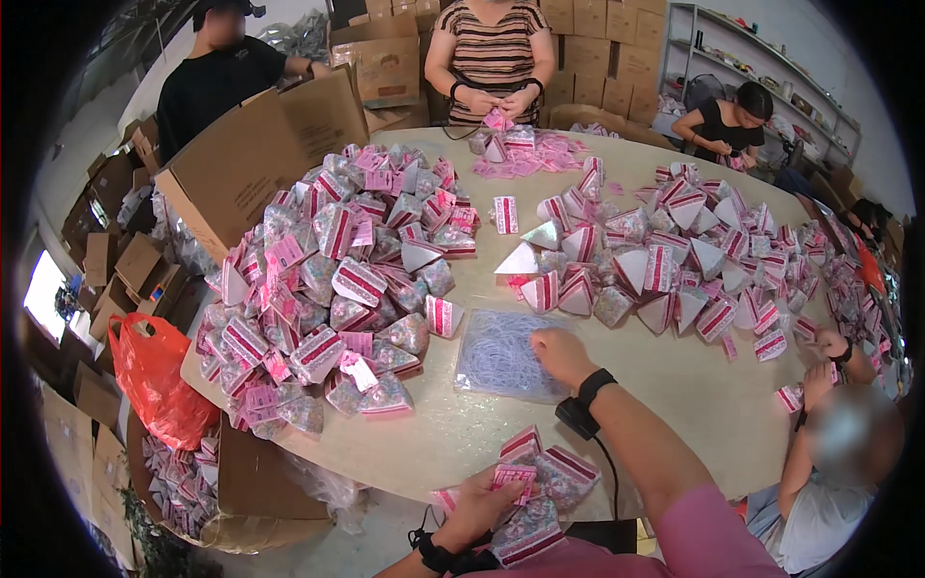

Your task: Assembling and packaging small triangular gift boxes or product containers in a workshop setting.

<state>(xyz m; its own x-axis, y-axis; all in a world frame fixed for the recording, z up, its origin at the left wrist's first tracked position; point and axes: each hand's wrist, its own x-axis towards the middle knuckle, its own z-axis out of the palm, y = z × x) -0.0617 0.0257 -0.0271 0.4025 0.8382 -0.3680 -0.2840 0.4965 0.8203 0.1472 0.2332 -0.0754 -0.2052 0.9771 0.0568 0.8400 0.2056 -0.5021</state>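
Note:
My left hand [479, 501] is at the near table edge, closed on a small pink and white packet [514, 475] above a few more packets [544, 501] held near my lap. My right hand [559, 352] reaches forward, fingers curled down onto a clear bag of thin pale strings [496, 354] lying flat on the table. A black band is on each wrist.
A big heap of triangular pink and white packets [332, 279] lies left on the round beige table [674, 405], another heap [665, 255] at right. Three other people work around it. Cardboard boxes [260, 144] and a red bag [154, 371] stand at left.

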